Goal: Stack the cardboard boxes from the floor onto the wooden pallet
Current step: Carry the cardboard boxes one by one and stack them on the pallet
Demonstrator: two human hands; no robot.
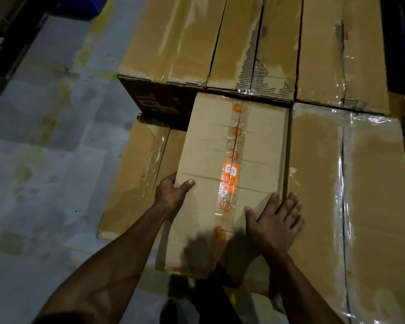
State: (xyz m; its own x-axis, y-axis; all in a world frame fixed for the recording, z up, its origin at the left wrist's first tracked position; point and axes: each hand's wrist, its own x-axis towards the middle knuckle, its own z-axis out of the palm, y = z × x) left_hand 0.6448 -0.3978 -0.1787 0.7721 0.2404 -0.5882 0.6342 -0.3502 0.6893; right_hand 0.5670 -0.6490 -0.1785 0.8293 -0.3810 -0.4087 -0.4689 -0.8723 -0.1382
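We look down on a long brown cardboard box (pixel 220 174) sealed along its centre seam with clear tape printed with orange square logos (pixel 230 170). This box lies on top of a lower layer of brown cardboard boxes; one of them, a flat box with glossy tape (pixel 136 178), shows to its left. Its far end butts against a row of three taped cardboard boxes (pixel 255 43) at the same level. Its right edge lies just beside a wide cardboard box wrapped in clear film (pixel 365 183).

Our left hand (pixel 172 194) grips the left edge of the long box: the thumb lies on the top face and the fingers curl down over the side. Our right hand (pixel 275 220) rests flat on the top face near the right edge, fingers straight and spread, holding nothing.

To the left of the stack lies a grey tiled floor with yellowish stains (pixel 45 148). A dark rack-like structure (pixel 7 47) stands at the upper left corner. We cannot see the wooden pallet; the boxes cover it.
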